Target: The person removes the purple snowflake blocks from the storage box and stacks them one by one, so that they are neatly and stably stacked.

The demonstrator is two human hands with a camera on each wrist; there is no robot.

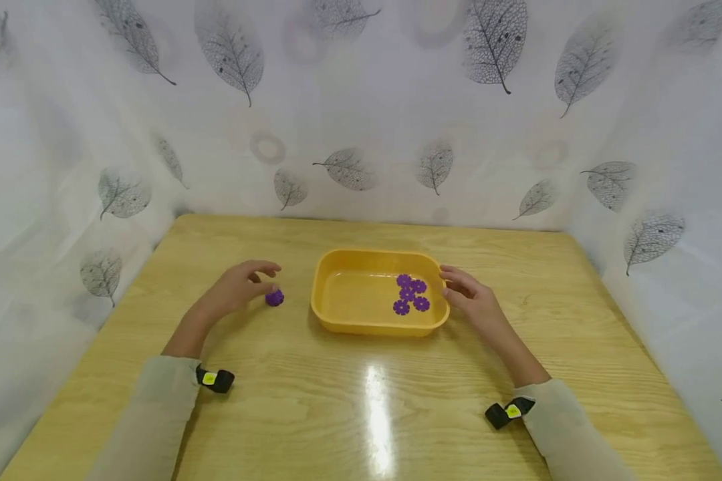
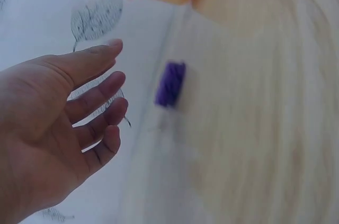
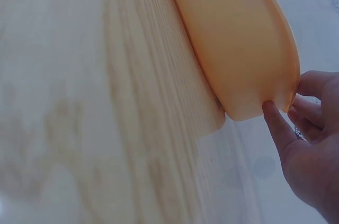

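Observation:
A purple stack of notched pieces (image 1: 274, 298) stands on the table left of the yellow tray (image 1: 361, 329); the left wrist view shows the purple stack (image 2: 170, 84) apart from the fingers. Just beside it is my left hand (image 1: 236, 288), fingers relaxed and apart, holding nothing. Inside the tray, on its right side, lie several purple flower-shaped pieces (image 1: 406, 294). My right hand (image 1: 476, 304) touches the tray's right end; in the right wrist view the thumb and fingers of the right hand (image 3: 312, 144) rest against the tray wall (image 3: 249, 97).
The wooden table (image 1: 313, 401) reaches back to a white cloth (image 1: 385, 120) printed with grey leaves, which also hangs at both sides. Each wrist wears a black strap with a small camera.

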